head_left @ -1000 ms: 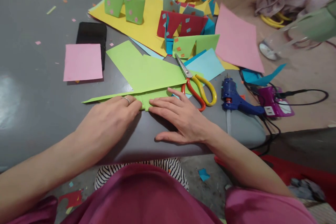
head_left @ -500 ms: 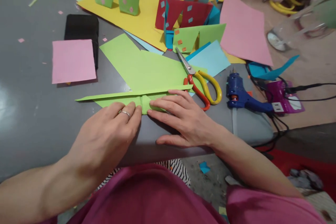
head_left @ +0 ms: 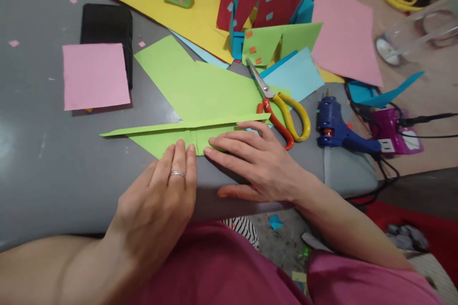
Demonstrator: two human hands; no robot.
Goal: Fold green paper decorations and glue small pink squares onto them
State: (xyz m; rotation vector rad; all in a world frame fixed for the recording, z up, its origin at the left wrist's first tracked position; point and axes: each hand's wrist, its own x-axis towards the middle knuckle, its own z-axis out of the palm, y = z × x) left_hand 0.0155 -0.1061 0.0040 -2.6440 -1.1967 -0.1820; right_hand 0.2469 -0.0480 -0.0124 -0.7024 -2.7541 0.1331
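Near the table's front edge lies a folded light-green paper (head_left: 150, 143) with a narrow raised flap along its far side and a crease near its middle. My left hand (head_left: 157, 200), a ring on one finger, rests its outstretched fingertips on this paper just left of the crease. On the right part of the paper my right hand (head_left: 257, 167) lies flat with fingers spread and thumb apart. Scissors (head_left: 266, 93) with red and yellow handles lie beyond my right hand, on a larger green sheet (head_left: 214, 88). Neither hand grips anything.
Left of the sheet, a pink paper square (head_left: 96, 76) overlaps a black case (head_left: 107, 24). A blue glue gun (head_left: 332, 124) with cables lies at right. Standing cut-paper pieces, including a red one (head_left: 277, 5), are at the back near a yellow sheet (head_left: 200, 24) and a pink sheet (head_left: 347, 28).
My left hand's fingers have straightened from a bunched press and lie flatter on the paper. My right hand keeps its place on the paper. The view has shifted slightly.
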